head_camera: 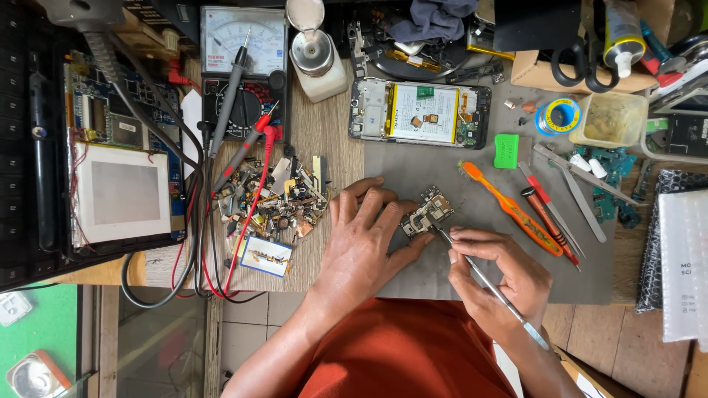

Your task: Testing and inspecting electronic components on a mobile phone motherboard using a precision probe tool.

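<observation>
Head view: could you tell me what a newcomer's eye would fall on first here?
Two hands at the centre: the left hand steadies a small circuit board on the grey mat, while the right hand works on it with tweezers. Above lies an opened phone; at upper left a multimeter sits above a scrap pile.

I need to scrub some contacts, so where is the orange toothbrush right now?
The orange toothbrush lies diagonally on the grey mat, right of the small circuit board, beside the red-handled screwdrivers.
</observation>
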